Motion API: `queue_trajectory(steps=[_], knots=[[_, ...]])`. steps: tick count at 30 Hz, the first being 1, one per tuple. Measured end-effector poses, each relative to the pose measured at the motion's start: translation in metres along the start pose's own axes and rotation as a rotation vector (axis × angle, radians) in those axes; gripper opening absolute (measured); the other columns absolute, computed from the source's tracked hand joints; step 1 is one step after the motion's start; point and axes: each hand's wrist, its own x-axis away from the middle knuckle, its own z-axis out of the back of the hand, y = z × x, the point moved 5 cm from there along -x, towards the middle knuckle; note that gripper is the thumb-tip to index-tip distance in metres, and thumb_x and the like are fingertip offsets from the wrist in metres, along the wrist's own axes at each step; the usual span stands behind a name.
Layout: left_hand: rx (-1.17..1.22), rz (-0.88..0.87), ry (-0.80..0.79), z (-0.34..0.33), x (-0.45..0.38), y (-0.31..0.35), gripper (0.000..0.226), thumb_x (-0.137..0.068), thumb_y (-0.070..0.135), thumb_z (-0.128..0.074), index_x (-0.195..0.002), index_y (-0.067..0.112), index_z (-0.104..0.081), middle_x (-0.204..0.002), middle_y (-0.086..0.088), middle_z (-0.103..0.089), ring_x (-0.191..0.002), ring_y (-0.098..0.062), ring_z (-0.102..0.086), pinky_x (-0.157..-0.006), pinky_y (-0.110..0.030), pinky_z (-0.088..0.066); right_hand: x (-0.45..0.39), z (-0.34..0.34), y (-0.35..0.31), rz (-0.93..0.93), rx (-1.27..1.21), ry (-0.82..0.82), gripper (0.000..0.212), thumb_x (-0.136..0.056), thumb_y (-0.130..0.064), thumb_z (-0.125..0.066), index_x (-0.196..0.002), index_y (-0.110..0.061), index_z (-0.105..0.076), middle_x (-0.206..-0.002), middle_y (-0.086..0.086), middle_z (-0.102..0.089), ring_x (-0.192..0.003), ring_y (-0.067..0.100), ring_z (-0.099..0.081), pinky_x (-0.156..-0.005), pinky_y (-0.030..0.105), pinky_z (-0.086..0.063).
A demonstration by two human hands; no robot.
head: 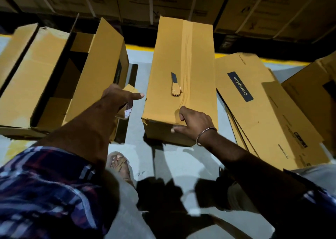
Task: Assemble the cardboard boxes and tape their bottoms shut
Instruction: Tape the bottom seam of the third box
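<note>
**Taped box on floor, both hands at its near end**

Left: open boxes (54, 71) lying on the grey floor (163, 166). Left hand (118, 97) grips a tape roll (127, 109), fingers curled round it, index pointing toward the centre box. Centre: closed box (174, 60) with brown tape strip (188, 57) along its seam; a small blade (175, 83) lies on top. Right hand (192, 122) rests on the box's near edge, fingers loosely bent, holding nothing. Right: flattened cartons (263, 111) stacked on the floor.
</note>
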Motion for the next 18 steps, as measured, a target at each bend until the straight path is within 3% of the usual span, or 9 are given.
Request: queue_trajectory(steps=[3, 7, 10, 14, 16, 18], knots=[[-0.005, -0.009, -0.041, -0.006, 0.001, 0.005, 0.112, -0.052, 0.071, -0.092, -0.129, -0.004, -0.062, -0.131, -0.025, -0.067, -0.122, -0.042, -0.065, -0.099, -0.050, -0.056, -0.001, 0.001, 0.003, -0.023, -0.099, 0.028, 0.044, -0.092, -0.071, -0.051, -0.086, -0.028, -0.044, -0.074, -0.009, -0.055, -0.068, 0.018, -0.052, -0.055, 0.032, -0.031], [-0.016, -0.012, -0.040, -0.009, 0.000, 0.009, 0.120, -0.046, 0.072, -0.091, -0.134, -0.003, -0.059, -0.130, -0.024, -0.067, -0.120, -0.040, -0.065, -0.098, -0.048, -0.056, -0.004, 0.001, -0.003, -0.040, 0.001, 0.027, 0.043, -0.094, -0.068, -0.051, -0.083, -0.027, -0.041, -0.070, -0.007, -0.052, -0.065, 0.019, -0.048, -0.055, 0.032, -0.027], [-0.027, -0.009, -0.036, -0.010, -0.001, 0.010, 0.111, -0.056, 0.069, -0.092, -0.133, -0.003, -0.059, -0.129, -0.023, -0.067, -0.118, -0.040, -0.066, -0.097, -0.047, -0.056, -0.005, 0.001, -0.008, 0.007, 0.040, -0.006, 0.039, -0.096, -0.063, -0.051, -0.083, -0.027, -0.041, -0.079, -0.007, -0.053, -0.072, 0.023, -0.051, -0.055, 0.032, -0.026], [-0.003, 0.010, -0.039, -0.006, -0.005, 0.006, 0.118, -0.052, 0.072, -0.091, -0.138, -0.002, -0.056, -0.136, -0.025, -0.064, -0.124, -0.042, -0.063, -0.099, -0.050, -0.056, -0.005, 0.001, -0.011, 0.068, 0.042, -0.053, 0.030, -0.100, -0.058, -0.049, -0.091, -0.031, -0.040, -0.094, -0.004, -0.055, -0.080, 0.022, -0.049, -0.063, 0.033, -0.032], [0.020, 0.003, -0.031, -0.003, -0.004, 0.006, 0.108, -0.054, 0.070, -0.091, -0.129, -0.002, -0.061, -0.130, -0.024, -0.067, -0.124, -0.042, -0.063, -0.099, -0.050, -0.055, 0.000, 0.002, -0.008, 0.112, 0.044, -0.043, 0.029, -0.098, -0.056, -0.054, -0.093, -0.030, -0.040, -0.093, -0.004, -0.052, -0.080, 0.022, -0.048, -0.061, 0.033, -0.029], [0.033, -0.015, -0.010, -0.001, 0.000, 0.007, 0.080, -0.061, 0.063, -0.092, -0.101, -0.002, -0.066, -0.114, -0.021, -0.071, -0.120, -0.040, -0.064, -0.100, -0.049, -0.053, 0.006, 0.000, -0.006, 0.182, 0.100, -0.029, 0.028, -0.095, -0.046, -0.064, -0.100, -0.027, -0.044, -0.098, 0.000, -0.055, -0.083, 0.026, -0.053, -0.062, 0.032, -0.030]])
